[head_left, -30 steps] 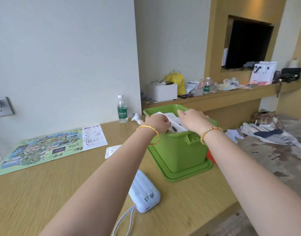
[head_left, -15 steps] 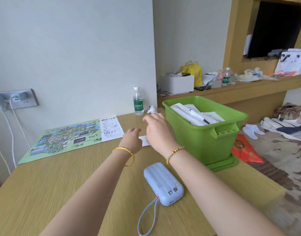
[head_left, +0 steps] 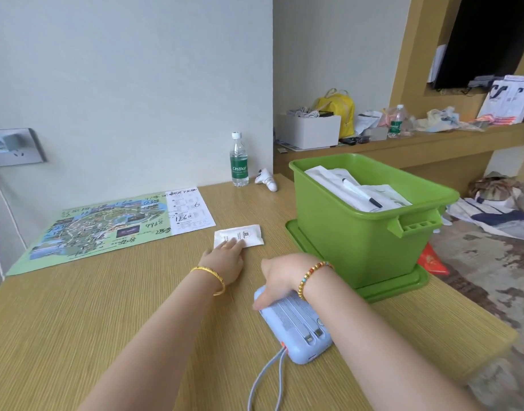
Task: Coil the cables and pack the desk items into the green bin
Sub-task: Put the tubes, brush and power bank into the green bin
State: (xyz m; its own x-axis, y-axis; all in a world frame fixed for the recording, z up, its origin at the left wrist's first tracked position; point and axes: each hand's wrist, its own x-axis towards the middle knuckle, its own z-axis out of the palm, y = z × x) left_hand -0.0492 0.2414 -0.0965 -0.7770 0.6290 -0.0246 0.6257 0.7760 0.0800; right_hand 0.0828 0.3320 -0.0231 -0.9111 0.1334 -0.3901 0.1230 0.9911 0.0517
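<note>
The green bin (head_left: 364,241) stands on its lid at the desk's right side, holding white papers and a pen (head_left: 361,192). A light blue power bank (head_left: 296,324) with a looped strap lies near the front edge. My right hand (head_left: 280,275) rests on its far end, fingers curled around it. My left hand (head_left: 225,261) lies flat on the desk, fingertips touching the near corner of a small white packet (head_left: 240,234). A colourful map sheet (head_left: 106,229) lies at the left.
A water bottle (head_left: 239,161) and a small white object (head_left: 266,179) stand by the wall. A charger (head_left: 5,143) with a white cable is plugged into the wall socket at left. A shelf with a white box, yellow bag and clutter runs behind the bin.
Both hands have left the bin and come down to the desk: the left onto the white packet, the right onto the power bank. The view has shifted left.
</note>
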